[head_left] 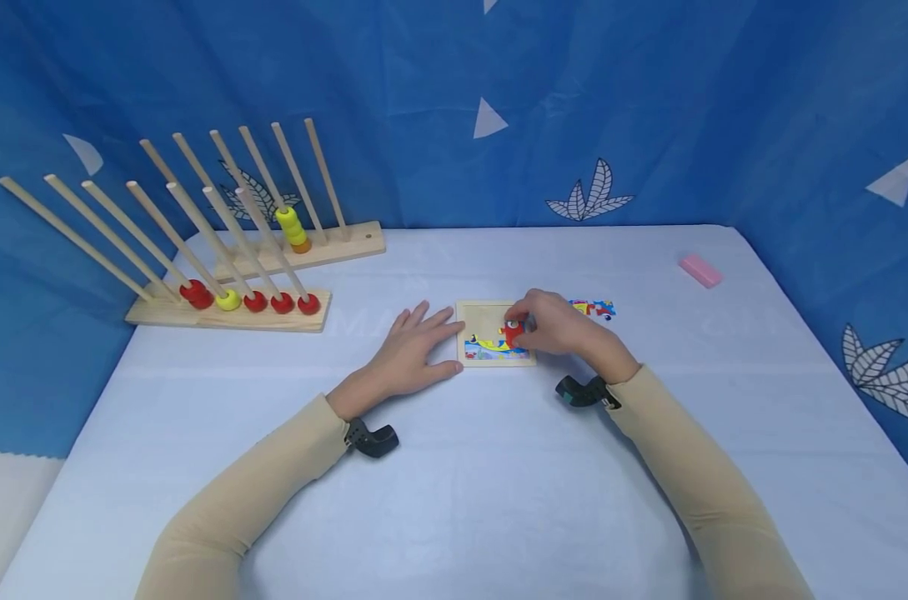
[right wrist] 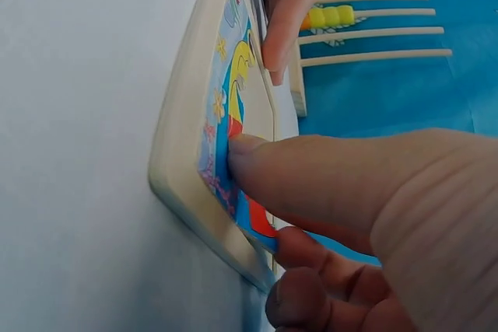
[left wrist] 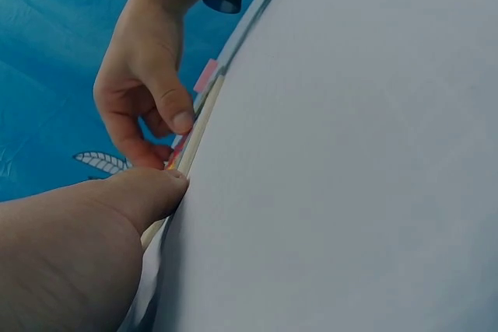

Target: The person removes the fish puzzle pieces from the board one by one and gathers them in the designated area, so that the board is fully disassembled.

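A small wooden puzzle tray [head_left: 497, 363] lies flat, its lower part filled with blue and yellow picture pieces and its upper part bare wood. My right hand [head_left: 554, 323] pinches a red puzzle piece [head_left: 512, 333] between thumb and fingers at the tray's right side; in the right wrist view the thumb [right wrist: 268, 165] presses on the picture pieces. Spread out at the tray's left edge is my left hand [head_left: 412, 354], its fingertips and thumb touching the rim. Past the right hand, more puzzle pieces [head_left: 602, 308] lie on the table, partly hidden behind it.
Two wooden peg racks stand at the back left: the nearer base [head_left: 221, 321] carries red beads and a yellow one, the farther base [head_left: 356, 243] a yellow and orange stack. A pink block [head_left: 699, 271] lies at the back right. Blue cloth [head_left: 423, 108] hangs behind the white table.
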The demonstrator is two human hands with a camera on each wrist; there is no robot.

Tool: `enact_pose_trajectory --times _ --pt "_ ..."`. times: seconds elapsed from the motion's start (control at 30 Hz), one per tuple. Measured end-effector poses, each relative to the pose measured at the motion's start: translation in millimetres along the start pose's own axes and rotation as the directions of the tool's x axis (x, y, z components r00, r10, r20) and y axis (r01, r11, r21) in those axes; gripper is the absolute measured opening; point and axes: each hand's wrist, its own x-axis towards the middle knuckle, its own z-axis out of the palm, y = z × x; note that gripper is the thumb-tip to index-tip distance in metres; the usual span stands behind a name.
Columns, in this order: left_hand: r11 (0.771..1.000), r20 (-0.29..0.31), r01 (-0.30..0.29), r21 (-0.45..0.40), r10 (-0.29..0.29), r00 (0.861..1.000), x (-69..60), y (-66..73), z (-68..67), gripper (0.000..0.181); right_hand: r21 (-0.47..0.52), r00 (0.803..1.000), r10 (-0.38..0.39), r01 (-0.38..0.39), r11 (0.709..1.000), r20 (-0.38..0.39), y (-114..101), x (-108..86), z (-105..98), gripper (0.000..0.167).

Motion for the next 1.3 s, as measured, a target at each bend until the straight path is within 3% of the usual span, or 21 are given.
enact_pose_trajectory --times 0.2,0.37,0.57,0.83,1.03,1.3 --pt "1.000 -0.003 0.003 -0.003 -0.003 1.000 0.2 -1.1 -0.6 0.067 0.016 0.999 -0.023 0.024 1.000 -0.041 -2 -2.2 2 0.031" --pt "1.000 -0.013 0.001 -0.005 -0.001 1.000 0.2 -2.2 -0.8 0.066 0.057 0.999 -0.033 0.035 0.998 -0.035 -5 -3.1 4 0.022" --pt "1.000 -0.015 -0.003 -0.016 0.003 1.000 -0.6 -1.7 -1.1 0.066 0.039 0.998 -0.053 0.054 0.998 -0.039 -5 -3.4 3 0.013" --pt "1.000 -0.018 -0.002 -0.007 0.002 1.000 -1.6 -1.4 -0.6 0.067 0.077 0.997 -0.065 0.067 0.995 -0.029 1 -6.9 -4 0.013" --pt "1.000 -0.011 -0.009 -0.007 0.009 1.000 0.1 0.2 -1.6 0.066 0.096 0.995 0.000 0.010 0.995 -0.104 16 -23.0 -21 0.032" --pt "1.000 -0.003 -0.007 -0.010 0.007 1.000 -0.6 0.2 -0.3 0.066 0.106 0.974 0.099 -0.079 0.991 -0.202 58 -56.0 -39 0.028"
